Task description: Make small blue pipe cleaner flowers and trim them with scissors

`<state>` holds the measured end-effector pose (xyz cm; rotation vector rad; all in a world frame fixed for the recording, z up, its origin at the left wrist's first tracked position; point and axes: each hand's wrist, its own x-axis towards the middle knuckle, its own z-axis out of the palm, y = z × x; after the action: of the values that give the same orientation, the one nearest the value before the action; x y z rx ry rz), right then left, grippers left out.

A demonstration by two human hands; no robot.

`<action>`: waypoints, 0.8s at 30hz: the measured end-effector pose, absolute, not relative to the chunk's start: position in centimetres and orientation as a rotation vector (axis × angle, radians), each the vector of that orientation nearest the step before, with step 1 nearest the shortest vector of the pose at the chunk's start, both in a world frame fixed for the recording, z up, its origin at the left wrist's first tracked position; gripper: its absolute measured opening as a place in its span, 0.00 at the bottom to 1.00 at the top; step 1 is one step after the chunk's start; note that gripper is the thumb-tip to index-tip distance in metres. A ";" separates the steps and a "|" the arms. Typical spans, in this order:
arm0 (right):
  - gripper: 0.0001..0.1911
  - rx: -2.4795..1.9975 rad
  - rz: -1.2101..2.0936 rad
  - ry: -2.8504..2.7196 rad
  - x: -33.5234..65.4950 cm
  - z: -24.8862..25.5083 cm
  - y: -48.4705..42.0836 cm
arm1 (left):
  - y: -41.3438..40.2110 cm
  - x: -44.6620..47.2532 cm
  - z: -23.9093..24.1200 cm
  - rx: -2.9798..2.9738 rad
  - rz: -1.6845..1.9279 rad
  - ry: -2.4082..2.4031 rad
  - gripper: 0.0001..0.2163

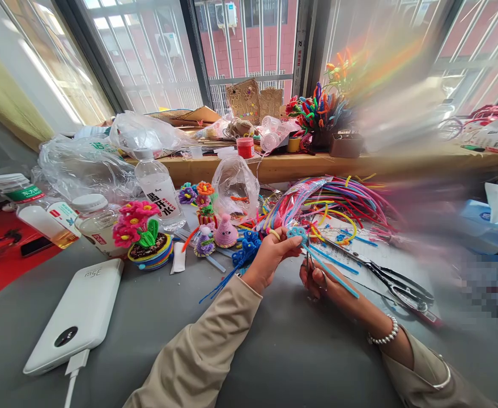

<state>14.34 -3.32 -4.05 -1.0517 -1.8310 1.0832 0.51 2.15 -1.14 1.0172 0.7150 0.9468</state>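
Note:
Pinched in the fingers of my left hand (273,255) is a light blue flower shape (297,233) of bent pipe cleaner. A straight light blue pipe cleaner end (337,279) runs from it down to the right, across my right wrist. My right hand (316,280) grips small metal scissors (310,262), their blades pointing up by the pipe cleaner just below the flower shape. Whether the blades touch it, I cannot tell. Dark blue pipe cleaner flowers (247,249) lie left of my left hand. Large black-handled scissors (397,286) lie on the table to the right.
Behind my hands lies a bundle of coloured pipe cleaners (359,198). To the left are a pink crocheted figure (226,233), a potted pink flower (149,249), a water bottle (157,187) and a white power bank (83,306) with its cable. A tissue pack (480,218) is at right.

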 end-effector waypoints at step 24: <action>0.24 -1.280 0.994 -1.631 14.4 -4.7 -2.9 | 2.5 0.0 -0.4 0.874 1.061 0.661 0.12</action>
<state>14.37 -2.87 -4.71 -1.2800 -1.6311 0.9935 -0.02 2.48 -0.41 0.8742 0.6607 1.0611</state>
